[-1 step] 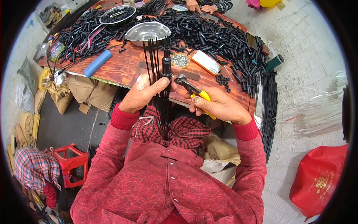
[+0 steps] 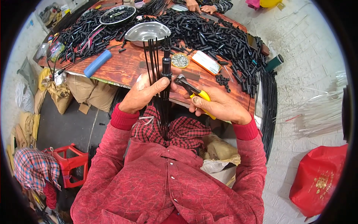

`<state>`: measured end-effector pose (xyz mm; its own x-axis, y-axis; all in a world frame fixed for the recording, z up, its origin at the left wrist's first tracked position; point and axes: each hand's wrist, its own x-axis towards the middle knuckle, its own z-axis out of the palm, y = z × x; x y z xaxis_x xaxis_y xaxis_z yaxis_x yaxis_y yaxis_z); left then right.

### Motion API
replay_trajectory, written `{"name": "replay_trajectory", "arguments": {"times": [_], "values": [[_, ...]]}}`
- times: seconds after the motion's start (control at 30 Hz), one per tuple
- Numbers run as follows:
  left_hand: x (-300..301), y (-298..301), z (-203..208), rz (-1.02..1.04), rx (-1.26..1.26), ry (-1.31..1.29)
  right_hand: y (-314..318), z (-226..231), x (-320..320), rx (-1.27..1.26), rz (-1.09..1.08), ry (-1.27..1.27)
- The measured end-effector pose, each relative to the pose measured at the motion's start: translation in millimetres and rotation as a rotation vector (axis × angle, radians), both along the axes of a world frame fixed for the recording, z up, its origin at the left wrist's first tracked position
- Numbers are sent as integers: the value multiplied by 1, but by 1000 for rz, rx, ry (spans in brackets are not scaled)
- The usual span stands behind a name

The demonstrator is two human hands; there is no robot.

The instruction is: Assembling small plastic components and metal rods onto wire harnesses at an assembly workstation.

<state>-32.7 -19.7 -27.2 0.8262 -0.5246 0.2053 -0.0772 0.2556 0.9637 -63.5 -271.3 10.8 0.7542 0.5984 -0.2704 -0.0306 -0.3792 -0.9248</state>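
Rods (image 2: 152,59) stand upright in left hand (image 2: 143,93), tips toward table (image 2: 123,69).

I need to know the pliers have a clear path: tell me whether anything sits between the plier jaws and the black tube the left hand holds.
Nothing visible does. The pliers in the right hand sit just beside the black tube gripped by the left hand.

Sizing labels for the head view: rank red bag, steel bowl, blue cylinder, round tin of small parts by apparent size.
1. red bag, though nearness and fisheye may inflate it
2. steel bowl
3. blue cylinder
4. round tin, smallest; shorter than the cylinder but wider, so that pair is close in area
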Motion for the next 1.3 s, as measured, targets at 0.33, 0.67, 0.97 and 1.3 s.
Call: {"name": "replay_trajectory", "arguments": {"times": [0.33, 0.67, 0.97, 1.3], "values": [[3, 2, -3, 35, 38, -18, 6, 10, 3, -80, 11, 7], [6, 0, -11, 11, -12, 0, 3, 10, 5, 19, 27, 136], [7, 0, -11, -17, -19, 15, 3, 12, 6, 21, 38, 185], [7, -10, -13, 97, 70, -168, 9, 7, 0, -167, -89, -184]]}}
